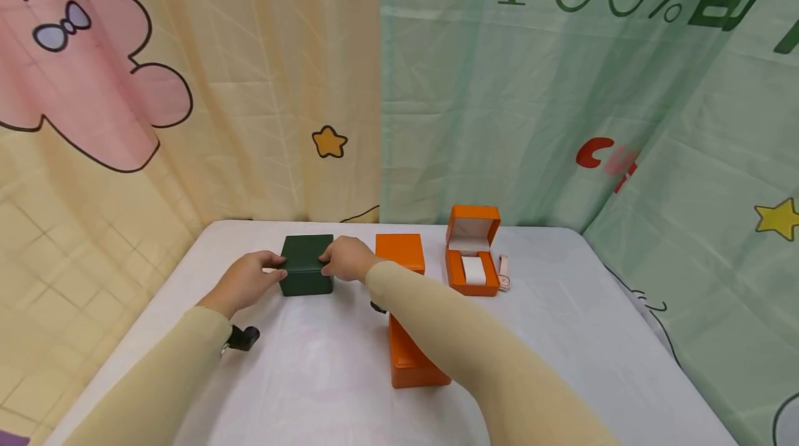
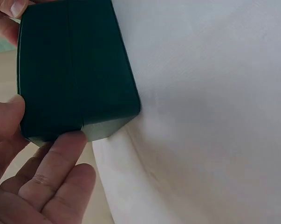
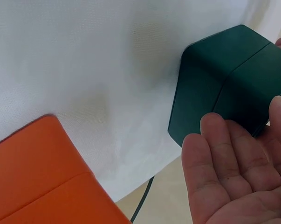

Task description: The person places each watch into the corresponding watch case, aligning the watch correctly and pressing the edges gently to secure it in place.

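A closed green box (image 1: 306,284) is gripped on the white-covered worktop (image 1: 562,342), its left side pinched by the left hand (image 1: 248,275) and its right side by the right hand (image 1: 349,259). To its right, a shut orange box (image 1: 399,249) is seen, then an open orange case (image 1: 454,277) in which a white cushion (image 1: 474,270) is held; a pink strap (image 1: 503,272) is placed just beside it.

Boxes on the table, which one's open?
The orange box farthest right in the head view: its lid stands up, showing a white cushion inside. The green box and other two orange boxes show no raised lids.
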`<control>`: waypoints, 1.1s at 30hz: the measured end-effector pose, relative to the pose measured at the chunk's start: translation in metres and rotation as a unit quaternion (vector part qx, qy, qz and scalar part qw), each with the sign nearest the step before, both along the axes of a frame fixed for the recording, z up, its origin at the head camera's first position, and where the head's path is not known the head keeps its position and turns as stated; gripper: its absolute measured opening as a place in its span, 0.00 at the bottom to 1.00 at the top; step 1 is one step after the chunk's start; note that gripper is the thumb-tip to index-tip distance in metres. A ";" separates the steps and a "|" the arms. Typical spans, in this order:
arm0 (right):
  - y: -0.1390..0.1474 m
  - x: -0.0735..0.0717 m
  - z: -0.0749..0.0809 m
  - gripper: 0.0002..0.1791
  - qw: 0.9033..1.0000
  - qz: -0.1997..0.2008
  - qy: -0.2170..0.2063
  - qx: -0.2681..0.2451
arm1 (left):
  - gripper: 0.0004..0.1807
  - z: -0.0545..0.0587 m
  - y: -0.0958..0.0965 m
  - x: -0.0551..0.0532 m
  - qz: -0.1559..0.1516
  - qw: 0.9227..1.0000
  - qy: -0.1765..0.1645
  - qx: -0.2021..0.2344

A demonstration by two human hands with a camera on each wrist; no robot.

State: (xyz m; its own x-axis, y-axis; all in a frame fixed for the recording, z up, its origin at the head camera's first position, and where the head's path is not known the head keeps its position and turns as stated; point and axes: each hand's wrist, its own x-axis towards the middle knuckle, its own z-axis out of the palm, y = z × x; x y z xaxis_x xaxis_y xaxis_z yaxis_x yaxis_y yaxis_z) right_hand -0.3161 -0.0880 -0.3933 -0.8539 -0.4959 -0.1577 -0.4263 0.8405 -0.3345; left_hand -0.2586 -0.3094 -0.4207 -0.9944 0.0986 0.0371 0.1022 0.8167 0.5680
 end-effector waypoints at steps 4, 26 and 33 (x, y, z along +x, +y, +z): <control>0.000 0.000 -0.001 0.21 1.000 -0.004 0.002 0.004 | 0.23 0.000 0.002 -0.001 -0.004 1.000 -0.001 0.004; 0.004 0.003 -0.001 0.21 1.000 -0.004 0.002 -0.004 | 0.23 0.007 0.008 -0.006 -0.006 0.999 -0.027 -0.019; 0.002 0.003 0.002 0.23 1.000 0.020 0.000 0.014 | 0.22 0.012 0.006 -0.007 -0.007 0.999 -0.042 -0.032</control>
State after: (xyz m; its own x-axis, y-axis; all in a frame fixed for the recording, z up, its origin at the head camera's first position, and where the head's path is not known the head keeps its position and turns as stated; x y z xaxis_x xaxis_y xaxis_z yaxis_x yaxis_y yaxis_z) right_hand -0.3129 -0.0862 -0.3916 -0.8339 -0.5245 -0.1715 -0.4593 0.8320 -0.3112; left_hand -0.2652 -0.3035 -0.4087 -0.9923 0.1116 -0.0533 0.0676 0.8506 0.5215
